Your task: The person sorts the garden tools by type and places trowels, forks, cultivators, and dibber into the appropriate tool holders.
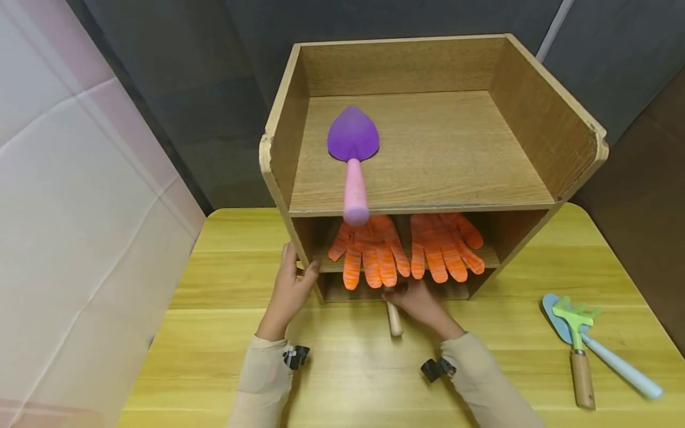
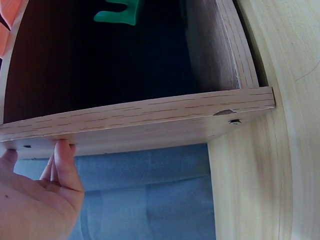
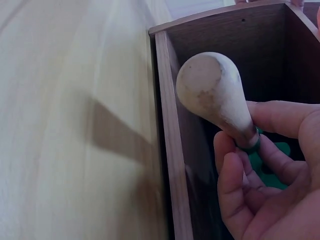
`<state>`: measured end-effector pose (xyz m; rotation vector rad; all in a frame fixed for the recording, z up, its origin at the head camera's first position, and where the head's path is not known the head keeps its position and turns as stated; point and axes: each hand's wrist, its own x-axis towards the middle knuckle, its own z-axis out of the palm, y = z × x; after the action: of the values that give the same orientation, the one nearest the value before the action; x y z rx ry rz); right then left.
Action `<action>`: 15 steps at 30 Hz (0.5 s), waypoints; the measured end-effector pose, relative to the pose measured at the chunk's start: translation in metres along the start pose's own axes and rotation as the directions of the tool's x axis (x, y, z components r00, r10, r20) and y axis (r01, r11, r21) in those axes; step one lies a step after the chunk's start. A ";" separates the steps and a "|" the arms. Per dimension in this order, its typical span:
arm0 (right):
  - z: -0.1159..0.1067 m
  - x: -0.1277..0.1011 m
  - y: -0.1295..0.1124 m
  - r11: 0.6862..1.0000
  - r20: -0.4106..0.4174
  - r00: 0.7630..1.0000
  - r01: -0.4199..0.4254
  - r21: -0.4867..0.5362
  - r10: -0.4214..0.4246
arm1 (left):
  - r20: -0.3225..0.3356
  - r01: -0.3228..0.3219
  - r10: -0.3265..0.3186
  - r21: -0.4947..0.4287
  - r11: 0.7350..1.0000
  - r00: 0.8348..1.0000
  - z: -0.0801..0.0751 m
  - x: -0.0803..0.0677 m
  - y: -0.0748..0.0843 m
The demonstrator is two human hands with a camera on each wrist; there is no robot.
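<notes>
My right hand (image 1: 420, 300) grips a hand rake by its pale wooden handle (image 1: 395, 321), at the mouth of the shelf unit's lowest compartment. Its green head (image 3: 270, 162) points inward, partly hidden by my fingers in the right wrist view; green prongs (image 2: 120, 15) show inside the compartment in the left wrist view. My left hand (image 1: 291, 291) rests its fingertips against the outer left side of the wooden shelf unit (image 1: 428, 151). Two orange gloves (image 1: 374, 252) lie on the middle shelf, their fingers hanging over its front edge just above my right hand.
A purple trowel (image 1: 353, 134) with a pink handle lies on the top shelf, its handle end overhanging the front. To the right on the table (image 1: 214, 356), a light-green hand rake (image 1: 580, 362) lies across a blue trowel (image 1: 621, 362). Dark panels stand behind the unit.
</notes>
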<state>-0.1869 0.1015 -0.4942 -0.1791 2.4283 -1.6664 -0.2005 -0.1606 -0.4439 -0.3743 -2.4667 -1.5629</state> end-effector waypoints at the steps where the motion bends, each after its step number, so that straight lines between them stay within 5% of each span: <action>1: 0.002 0.001 0.000 1.000 -0.010 1.000 0.006 -0.003 -0.006 | -0.002 0.001 -0.001 0.002 1.000 1.000 0.000 0.000 -0.001; 4: 0.007 0.004 0.000 0.999 -0.030 0.999 0.019 -0.028 -0.020 | -0.001 0.003 -0.003 0.004 1.000 1.000 -0.001 0.000 -0.002; 10: 0.017 0.009 -0.002 0.962 -0.049 0.989 0.127 -0.241 -0.143 | -0.003 -0.006 0.006 0.013 1.000 1.000 0.000 -0.001 -0.003; 15: 0.025 0.011 -0.004 0.976 -0.057 0.992 0.098 -0.194 -0.111 | -0.001 -0.008 0.008 0.024 1.000 1.000 0.000 -0.001 -0.004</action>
<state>-0.1922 0.0751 -0.4996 -0.2880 2.6722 -1.5003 -0.2009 -0.1624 -0.4475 -0.3790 -2.4774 -1.5288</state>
